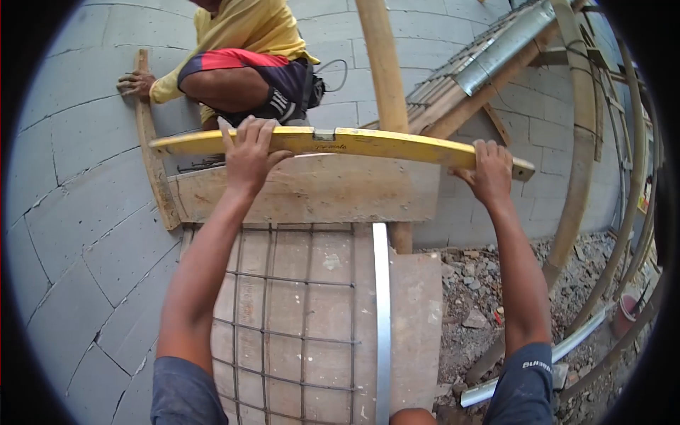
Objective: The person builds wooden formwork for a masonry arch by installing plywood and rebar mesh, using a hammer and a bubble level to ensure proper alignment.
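Along the board [304, 191], yellow level [404, 146] in both hands [248, 154] [491, 172], right end past board edge

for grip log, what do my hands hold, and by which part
A yellow spirit level: left hand left of its middle, right hand near its right end.

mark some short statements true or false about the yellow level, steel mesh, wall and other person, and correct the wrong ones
1. The left hand and right hand both hold the long yellow spirit level. True.
2. In the picture, the dark steel-rod mesh lies right of the straight silver metal strip. False: it lies left.
3. A crouching person in a yellow shirt has a hand on the narrow wooden plank. True.
4. The wall is red brick. False: it is grey blocks.
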The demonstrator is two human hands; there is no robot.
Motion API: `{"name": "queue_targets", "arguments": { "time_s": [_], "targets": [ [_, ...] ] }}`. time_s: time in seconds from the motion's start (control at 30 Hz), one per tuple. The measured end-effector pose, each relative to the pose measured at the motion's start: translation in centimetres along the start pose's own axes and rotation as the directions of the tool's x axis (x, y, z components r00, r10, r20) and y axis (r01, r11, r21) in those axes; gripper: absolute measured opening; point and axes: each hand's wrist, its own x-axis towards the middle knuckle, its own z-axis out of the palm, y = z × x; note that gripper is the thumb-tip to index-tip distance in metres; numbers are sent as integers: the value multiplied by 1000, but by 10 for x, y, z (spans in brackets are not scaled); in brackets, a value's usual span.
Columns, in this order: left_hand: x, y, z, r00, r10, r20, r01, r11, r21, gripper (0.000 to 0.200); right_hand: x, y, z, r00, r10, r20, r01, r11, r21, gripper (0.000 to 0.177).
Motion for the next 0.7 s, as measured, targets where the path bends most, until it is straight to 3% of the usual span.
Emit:
{"name": "queue_targets", "arguments": {
  "time_s": [0.03,0.07,0.13,0.2,0.27,0.3,0.37,0.47,0.6,0.7],
  "targets": [
    [2,10,-13,979,146,-144,-141,989,49,71,-27,6,-6,997,54,53,-56,998,35,76],
    [6,17,-26,959,199,-200,-196,980,35,73,-57,13,-14,988,111,107,-118,991,62,75],
    [17,40,-52,915,313,-256,-318,948,22,74,-140,17,-23,946,225,234,-277,934,224,68],
    [33,80,-63,842,467,-272,-492,870,-28,76,-234,21,-21,938,277,207,-331,892,307,61],
    [48,141,-66,717,622,-316,-673,736,-78,71,-300,9,-51,779,471,414,-592,769,239,52],
    [58,203,-69,600,746,-288,-785,618,-37,54,-368,4,-51,750,553,362,-657,684,317,43],
    [60,263,-61,519,823,-233,-855,500,-138,54,-429,-5,-53,639,613,464,-764,575,292,42],
    [37,337,-26,492,842,-223,-862,433,-264,63,-475,-14,-53,539,623,567,-833,497,245,55],
    [-7,366,8,451,883,-127,-850,382,-362,63,-518,-14,-34,343,652,676,-913,400,77,62],
    [-44,365,32,433,898,-78,-817,354,-455,62,-530,-21,-34,303,467,831,-867,498,36,70]
  ]
}}
